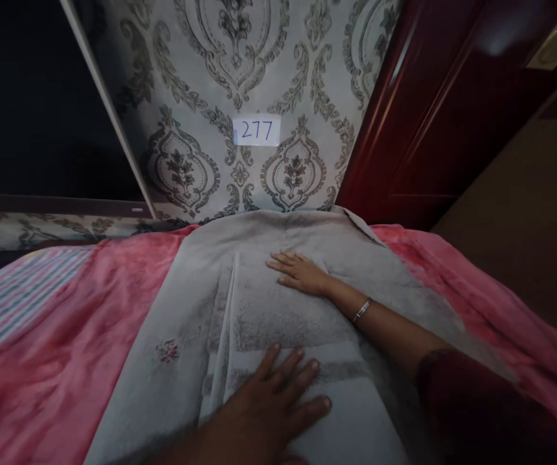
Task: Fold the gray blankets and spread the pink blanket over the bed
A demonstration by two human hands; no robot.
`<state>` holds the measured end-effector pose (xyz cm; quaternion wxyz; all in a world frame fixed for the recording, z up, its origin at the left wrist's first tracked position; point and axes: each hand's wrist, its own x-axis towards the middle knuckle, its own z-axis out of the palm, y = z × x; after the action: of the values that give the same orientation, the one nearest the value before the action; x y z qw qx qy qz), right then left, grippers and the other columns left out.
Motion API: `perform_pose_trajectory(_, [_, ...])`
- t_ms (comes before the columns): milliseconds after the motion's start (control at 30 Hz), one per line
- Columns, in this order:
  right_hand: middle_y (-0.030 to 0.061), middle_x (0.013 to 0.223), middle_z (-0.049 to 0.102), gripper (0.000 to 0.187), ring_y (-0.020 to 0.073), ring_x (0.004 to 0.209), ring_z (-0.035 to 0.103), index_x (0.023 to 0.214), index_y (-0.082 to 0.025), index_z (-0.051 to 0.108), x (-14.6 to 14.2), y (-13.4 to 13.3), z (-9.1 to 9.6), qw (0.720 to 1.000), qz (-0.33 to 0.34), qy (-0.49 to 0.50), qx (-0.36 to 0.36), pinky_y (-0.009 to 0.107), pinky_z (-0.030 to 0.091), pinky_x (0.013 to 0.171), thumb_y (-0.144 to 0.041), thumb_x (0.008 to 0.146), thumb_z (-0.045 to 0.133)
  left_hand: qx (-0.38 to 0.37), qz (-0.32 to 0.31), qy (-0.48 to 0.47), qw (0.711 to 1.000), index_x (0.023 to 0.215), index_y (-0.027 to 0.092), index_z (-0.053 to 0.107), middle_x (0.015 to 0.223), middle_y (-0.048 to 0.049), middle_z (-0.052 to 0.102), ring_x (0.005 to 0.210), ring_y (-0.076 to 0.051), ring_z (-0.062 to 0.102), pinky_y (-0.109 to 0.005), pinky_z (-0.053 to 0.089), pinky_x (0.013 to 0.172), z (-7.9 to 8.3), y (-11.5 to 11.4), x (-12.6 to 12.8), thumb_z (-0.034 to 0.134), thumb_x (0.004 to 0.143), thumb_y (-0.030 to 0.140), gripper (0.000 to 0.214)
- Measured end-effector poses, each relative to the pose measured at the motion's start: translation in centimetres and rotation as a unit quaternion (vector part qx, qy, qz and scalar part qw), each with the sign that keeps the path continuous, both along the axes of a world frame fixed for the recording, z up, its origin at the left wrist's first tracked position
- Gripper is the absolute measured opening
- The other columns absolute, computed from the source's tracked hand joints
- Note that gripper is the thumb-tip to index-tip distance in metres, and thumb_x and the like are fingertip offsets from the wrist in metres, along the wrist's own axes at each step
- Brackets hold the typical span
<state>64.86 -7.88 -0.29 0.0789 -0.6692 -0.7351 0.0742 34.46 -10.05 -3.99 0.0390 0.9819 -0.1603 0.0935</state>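
Observation:
A folded grey towel (278,320) with paler bands lies flat in front of me. My right hand (300,272) rests on its far part, palm down with fingers stretched out to the left. Lower down, my left hand (281,403) is over the near part of the towel, fingers spread, holding nothing; whether its palm presses on the fabric I cannot tell. Layered edges run along the towel's left side. Beneath it spreads a larger grey cloth (152,400) with a small red motif on the left.
A pink blanket (65,374) shows on both sides of the grey cloth. Striped fabric (26,284) lies at the far left. Behind are a dark screen (50,110), patterned wallpaper with a paper label (257,130) reading 277, and a dark red door (433,110).

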Motion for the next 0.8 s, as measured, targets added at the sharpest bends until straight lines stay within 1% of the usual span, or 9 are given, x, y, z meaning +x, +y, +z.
perform_pose_trajectory(133, [0.0027, 0.168, 0.020, 0.064, 0.0292, 0.155, 0.015, 0.160, -0.032, 0.029, 2.5, 2.5, -0.5, 0.998, -0.047, 0.019, -0.022, 0.051, 0.016, 0.124, -0.062, 0.103, 0.033, 0.035, -0.004, -0.024, 0.999, 0.160, 0.029, 0.025, 0.169, -0.0124, 0.016, 0.154, -0.035, 0.020, -0.059, 0.010, 0.125, -0.5, 0.2, 0.4, 0.064, 0.092, 0.053, 0.082])
perform_pose_trajectory(200, [0.0019, 0.168, 0.021, 0.065, 0.0297, 0.155, 0.015, 0.159, -0.033, 0.032, 3.3, 3.2, -1.0, 0.998, -0.057, 0.027, -0.018, 0.052, 0.016, 0.124, -0.064, 0.102, 0.031, 0.041, -0.005, -0.031, 0.999, 0.160, 0.030, 0.026, 0.168, -0.0126, 0.017, 0.154, -0.035, 0.022, -0.059, 0.010, 0.125, -0.5, 0.2, 0.4, 0.063, 0.094, 0.046, 0.077])
perform_pose_trajectory(267, [0.0015, 0.168, 0.022, 0.066, 0.0293, 0.155, 0.015, 0.159, -0.033, 0.034, 3.7, 3.5, -1.5, 0.998, -0.058, 0.032, -0.004, 0.052, 0.016, 0.124, -0.066, 0.102, 0.030, 0.032, -0.007, -0.024, 0.999, 0.160, 0.030, 0.026, 0.168, -0.0126, 0.018, 0.153, -0.035, 0.023, -0.058, 0.011, 0.125, -0.3, 0.2, 0.4, 0.063, 0.094, 0.046, 0.077])
perform_pose_trajectory(367, [0.0021, 0.167, 0.024, 0.067, 0.0282, 0.155, 0.016, 0.158, -0.032, 0.035, 3.7, 3.5, -2.1, 0.998, -0.060, 0.033, 0.010, 0.051, 0.017, 0.124, -0.067, 0.101, 0.028, -0.003, -0.009, 0.009, 1.000, 0.160, 0.029, 0.025, 0.169, -0.0113, 0.017, 0.154, -0.035, 0.020, -0.058, 0.013, 0.125, 0.6, 0.1, 0.2, 0.061, 0.093, 0.055, 0.081])
perform_pose_trajectory(467, [0.0049, 0.167, 0.024, 0.068, 0.0292, 0.155, 0.018, 0.159, -0.029, 0.033, 3.5, 3.5, -1.8, 0.998, -0.057, 0.024, 0.002, 0.052, 0.019, 0.123, -0.065, 0.102, 0.029, -0.051, 0.008, 0.049, 0.997, 0.161, 0.031, 0.025, 0.169, -0.0092, 0.014, 0.155, -0.035, 0.017, -0.060, 0.012, 0.125, 2.0, -0.1, -0.2, 0.062, 0.091, 0.058, 0.084])
perform_pose_trajectory(567, [0.0093, 0.167, 0.022, 0.068, 0.0326, 0.154, 0.019, 0.161, -0.025, 0.028, 3.1, 3.3, -0.5, 0.996, -0.085, -0.009, -0.014, 0.058, 0.022, 0.121, -0.060, 0.103, 0.029, -0.107, -0.006, 0.057, 0.993, 0.159, 0.029, 0.031, 0.167, -0.0101, 0.026, 0.153, -0.034, 0.024, -0.058, 0.016, 0.125, 3.2, 0.2, -0.7, 0.059, 0.092, 0.055, 0.077])
perform_pose_trajectory(667, [0.0121, 0.168, 0.017, 0.067, 0.0367, 0.154, 0.015, 0.161, -0.024, 0.027, 1.9, 1.8, 1.4, 0.993, -0.103, -0.047, 0.020, 0.066, 0.018, 0.118, -0.058, 0.103, 0.030, -0.184, -0.022, -0.045, 0.982, 0.156, 0.027, 0.036, 0.159, -0.0113, 0.043, 0.146, -0.027, 0.041, -0.051, 0.023, 0.125, 4.1, 1.7, -1.1, 0.047, 0.100, 0.047, 0.061])
perform_pose_trajectory(733, [0.0117, 0.169, 0.015, 0.066, 0.0354, 0.155, 0.012, 0.161, -0.025, 0.028, -0.1, -0.2, 2.3, 0.994, -0.061, -0.056, 0.068, 0.065, 0.015, 0.120, -0.058, 0.103, 0.032, -0.239, 0.010, -0.143, 0.960, 0.155, 0.028, 0.038, 0.157, -0.0100, 0.046, 0.144, -0.025, 0.044, -0.048, 0.025, 0.124, 5.0, 3.2, -1.2, 0.039, 0.104, 0.042, 0.054])
perform_pose_trajectory(800, [0.0102, 0.169, 0.015, 0.066, 0.0317, 0.156, 0.010, 0.161, -0.026, 0.026, -3.2, -2.9, 2.7, 0.994, 0.011, -0.051, 0.093, 0.060, 0.012, 0.122, -0.057, 0.104, 0.033, -0.295, 0.061, -0.203, 0.932, 0.154, 0.028, 0.041, 0.159, -0.0083, 0.044, 0.147, -0.025, 0.040, -0.047, 0.027, 0.124, 6.2, 4.9, -0.8, 0.033, 0.105, 0.045, 0.053])
